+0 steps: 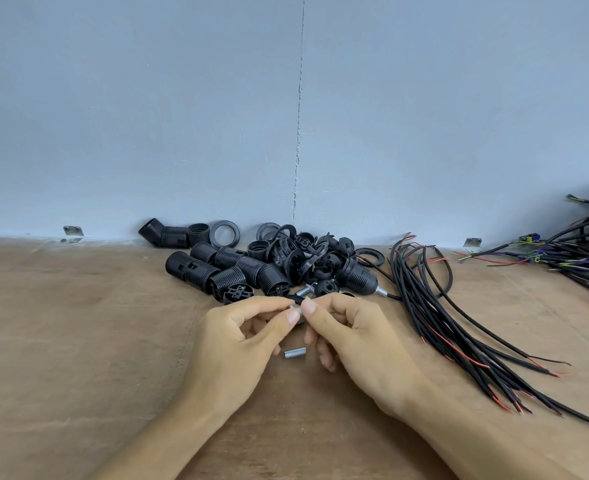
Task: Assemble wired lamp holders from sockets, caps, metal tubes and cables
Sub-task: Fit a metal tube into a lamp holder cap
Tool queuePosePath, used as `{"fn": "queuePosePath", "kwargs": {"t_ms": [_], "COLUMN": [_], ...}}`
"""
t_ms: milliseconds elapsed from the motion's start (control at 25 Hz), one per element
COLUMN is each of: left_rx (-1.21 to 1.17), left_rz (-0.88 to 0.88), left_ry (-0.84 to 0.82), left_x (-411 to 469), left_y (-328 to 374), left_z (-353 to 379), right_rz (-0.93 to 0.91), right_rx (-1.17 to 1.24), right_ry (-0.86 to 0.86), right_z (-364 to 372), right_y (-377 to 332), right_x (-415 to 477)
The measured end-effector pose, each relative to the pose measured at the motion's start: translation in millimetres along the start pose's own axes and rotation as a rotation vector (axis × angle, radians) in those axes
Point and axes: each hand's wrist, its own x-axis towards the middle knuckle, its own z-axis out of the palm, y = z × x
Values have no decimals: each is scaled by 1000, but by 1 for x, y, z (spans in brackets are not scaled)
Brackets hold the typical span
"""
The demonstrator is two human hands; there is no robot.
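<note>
The left hand [241,337] and the right hand [355,337] are brought together low over the wooden table [78,341], fingertips meeting just in front of the parts pile. A short metal tube [295,308] is pinched between the left thumb and forefinger, the other left fingers curled beneath. Right against it, a black cap [296,300] is pinched by the right thumb and forefinger, though most of it is hidden behind the fingers and how far the two parts are joined cannot be told. A second tube [295,353] is seen lying flat on the table directly under the hands, touching neither. Behind, black threaded sockets [223,271] are heaped on their sides, with loose rings [300,258] tangled beside them toward the wall [182,116]. At the right edge of the heap an assembled holder [359,273] is laid down, a metal stub and cable showing at its end. Black cables [459,323] with red stripped tips are fanned out to the right of the hands, well apart from them, and a further wire bundle [580,251] is piled at the far right edge.
</note>
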Motion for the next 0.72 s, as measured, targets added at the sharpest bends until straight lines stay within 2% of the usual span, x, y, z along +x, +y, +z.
{"fn": "queuePosePath", "kwargs": {"t_ms": [160,440,720], "left_rx": [-36,-35,17], "left_rz": [17,43,27], "left_ry": [6,34,20], "left_x": [-2,-1,-2], "left_y": [1,-1,-3], "left_z": [3,5,5], "right_rz": [17,-19,36], "right_rx": [-4,143,169], "right_ry": [12,19,66], "right_z": [0,0,0], "right_y": [0,4,6], "right_x": [0,1,3]}}
